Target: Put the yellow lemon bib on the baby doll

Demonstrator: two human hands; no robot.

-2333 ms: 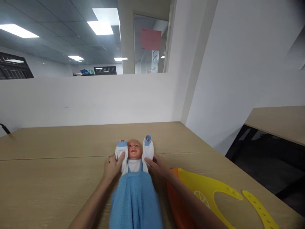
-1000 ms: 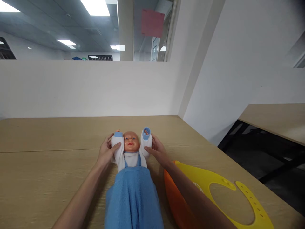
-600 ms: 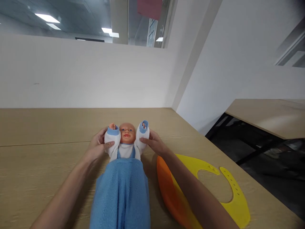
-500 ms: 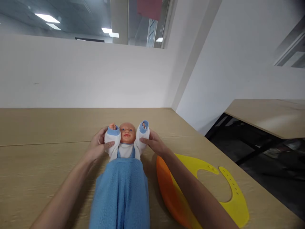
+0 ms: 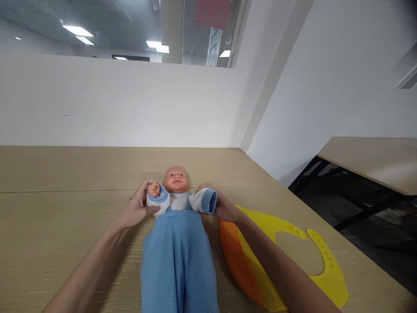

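Left hand (image 5: 137, 211) and right hand (image 5: 224, 208) each grip one sleeve of one doll (image 5: 177, 226); one yellow bib (image 5: 312, 261) lies right.

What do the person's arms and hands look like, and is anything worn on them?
Both forearms are bare as far as the picture shows: no sleeves or gloves. The left hand and right hand show no rings or watch. Nothing else is visible on them.

Doll (image 5: 177, 217) on table (image 5: 65, 208), bib (image 5: 283, 243) just right
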